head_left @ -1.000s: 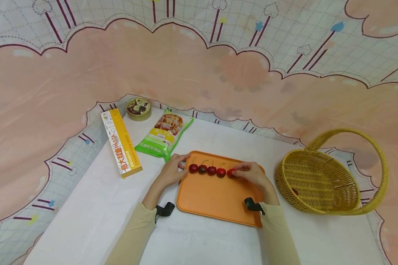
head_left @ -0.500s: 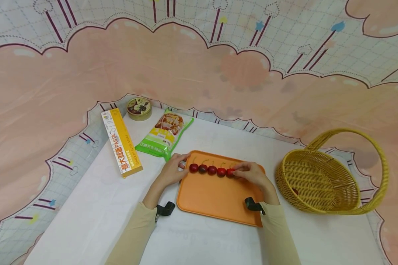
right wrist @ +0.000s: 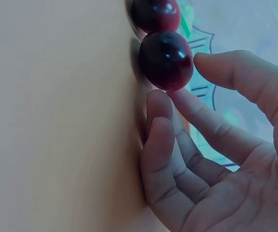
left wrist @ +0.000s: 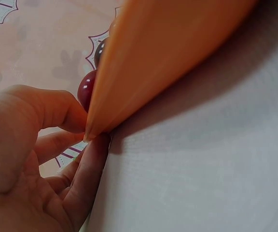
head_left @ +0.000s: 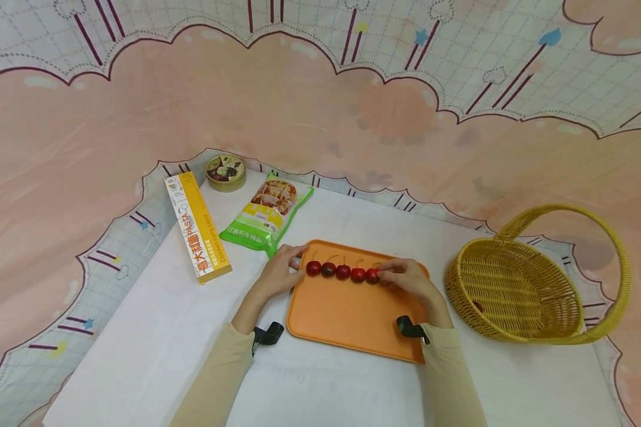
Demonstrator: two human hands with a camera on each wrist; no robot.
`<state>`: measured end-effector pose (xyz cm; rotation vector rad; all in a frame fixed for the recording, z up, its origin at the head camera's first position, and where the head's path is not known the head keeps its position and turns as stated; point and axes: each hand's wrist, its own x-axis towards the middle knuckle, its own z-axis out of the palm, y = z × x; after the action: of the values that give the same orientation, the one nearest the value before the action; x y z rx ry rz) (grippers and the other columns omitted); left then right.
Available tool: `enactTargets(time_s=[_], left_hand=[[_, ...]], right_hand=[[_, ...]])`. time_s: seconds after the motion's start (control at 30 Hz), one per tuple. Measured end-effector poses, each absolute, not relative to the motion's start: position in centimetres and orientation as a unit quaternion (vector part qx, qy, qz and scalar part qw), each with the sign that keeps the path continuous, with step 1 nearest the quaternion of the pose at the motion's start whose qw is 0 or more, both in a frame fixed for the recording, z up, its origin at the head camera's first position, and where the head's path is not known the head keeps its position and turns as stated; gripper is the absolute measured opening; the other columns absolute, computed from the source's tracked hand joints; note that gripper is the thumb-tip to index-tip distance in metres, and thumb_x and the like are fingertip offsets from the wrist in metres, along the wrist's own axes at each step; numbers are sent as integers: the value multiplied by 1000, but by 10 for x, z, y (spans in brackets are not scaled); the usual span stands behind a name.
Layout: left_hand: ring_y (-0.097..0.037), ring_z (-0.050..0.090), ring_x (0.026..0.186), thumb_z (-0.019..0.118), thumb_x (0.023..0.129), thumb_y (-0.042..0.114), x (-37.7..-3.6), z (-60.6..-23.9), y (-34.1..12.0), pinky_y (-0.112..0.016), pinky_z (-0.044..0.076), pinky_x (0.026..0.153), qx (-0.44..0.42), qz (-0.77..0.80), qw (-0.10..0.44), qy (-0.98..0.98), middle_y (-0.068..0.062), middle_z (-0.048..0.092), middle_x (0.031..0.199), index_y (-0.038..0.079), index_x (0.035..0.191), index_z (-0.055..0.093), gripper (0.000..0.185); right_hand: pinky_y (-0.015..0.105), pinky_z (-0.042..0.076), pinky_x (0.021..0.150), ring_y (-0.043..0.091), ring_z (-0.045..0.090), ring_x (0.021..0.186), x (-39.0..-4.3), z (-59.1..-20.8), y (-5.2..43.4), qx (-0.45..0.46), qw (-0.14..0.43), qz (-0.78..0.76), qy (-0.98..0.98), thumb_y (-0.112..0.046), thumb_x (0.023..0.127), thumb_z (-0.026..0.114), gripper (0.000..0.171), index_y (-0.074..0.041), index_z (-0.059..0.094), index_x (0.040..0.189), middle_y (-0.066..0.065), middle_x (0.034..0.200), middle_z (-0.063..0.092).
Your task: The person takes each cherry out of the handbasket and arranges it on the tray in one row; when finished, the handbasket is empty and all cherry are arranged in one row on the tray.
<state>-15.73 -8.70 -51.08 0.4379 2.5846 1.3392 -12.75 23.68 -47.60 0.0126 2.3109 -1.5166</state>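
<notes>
Several dark red cherries with thin stems sit in a row along the far part of an orange tray (head_left: 347, 320). At the tray's left edge, my left hand (head_left: 279, 274) pinches the rim between thumb and fingers. In the left wrist view the tray's underside shows, with a cherry (left wrist: 86, 88) by the thumb. My right hand (head_left: 411, 279) is at the rightmost cherry (head_left: 372, 276). Seen from the right wrist, the index fingertip meets this cherry (right wrist: 166, 62) and the thumb tip lies close to its side; other fingers bend against the tray.
A wicker basket (head_left: 462, 296) with a tall handle stands right of the tray, a small red thing (head_left: 478, 306) inside. Toward the back left lie a pasta box (head_left: 197, 228), a round tin (head_left: 225, 173) and a green-yellow food bag (head_left: 267, 213).
The rightmost cherry has moved slightly left toward its neighbour. My right fingers have drawn back a little to the right, so more of it shows. The left hand stays on the rim.
</notes>
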Motion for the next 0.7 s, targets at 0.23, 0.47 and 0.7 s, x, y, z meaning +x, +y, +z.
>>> enactTargets(time_s=[0.23, 0.47, 0.7], left_hand=[[-20, 58, 89, 66, 84, 7, -157, -509, -87, -34, 49, 80, 150, 454, 99, 873, -14, 53, 120, 7, 144, 52, 61], [-20, 58, 88, 66, 84, 6, -158, -508, -87, -35, 49, 79, 158, 454, 94, 872, -14, 53, 119, 5, 143, 52, 61], [-20, 58, 89, 67, 84, 7, -157, -508, -88, -34, 48, 79, 158, 452, 96, 872, -15, 53, 120, 6, 144, 51, 62]], right_hand=[[28, 55, 76, 19, 66, 82, -128, -477, 236, 12, 194, -520, 832, -10, 95, 63, 27, 10, 65, 112, 16, 99, 70], [29, 55, 76, 19, 66, 81, -129, -478, 239, 5, 190, -535, 823, -11, 96, 63, 29, 12, 64, 113, 16, 95, 70], [32, 55, 80, 25, 66, 87, -128, -470, 246, 8, 182, -527, 830, -13, 98, 59, 31, 12, 63, 117, 21, 104, 69]])
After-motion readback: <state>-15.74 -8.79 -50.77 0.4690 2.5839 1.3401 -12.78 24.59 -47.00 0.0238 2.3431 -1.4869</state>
